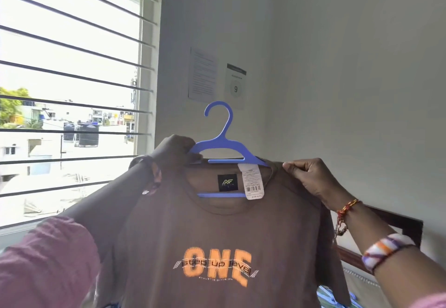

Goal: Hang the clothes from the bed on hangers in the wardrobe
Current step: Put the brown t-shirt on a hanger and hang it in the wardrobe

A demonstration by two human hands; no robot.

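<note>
Pink sleeve (45, 261) at the lower left belongs to the left arm, which reaches up and forward to the left hand (177, 149). That hand is curled around the left shoulder of a blue plastic hanger (223, 138), gripping it together with the shirt fabric there. The right hand (307, 177) is raised at the same height, wrist bent, its fingertips pinching the right shoulder seam of the t-shirt (217, 235) close to the hanger's right tip. A red thread bracelet (345, 213) and a white, orange and purple bangle (386, 249) sit on the right wrist and forearm.

The t-shirt is brown with short sleeves and hangs from the hanger, held up in the air in front of the wall (337, 66), front facing the camera. The hanger's hook stands upright above the collar, and its lower bar shows through the neck opening.

Orange block letters on the chest read "ONE", crossed by dark lettering "step up level", with small print below that seems to read "ATHLETIC DIVISION". A black neck label (227, 182) carries a pale logo. A white tag (251, 182) with a barcode dangles from the hanger. Two paper notices (202, 75) are stuck on the wall, one showing a "9".
</note>
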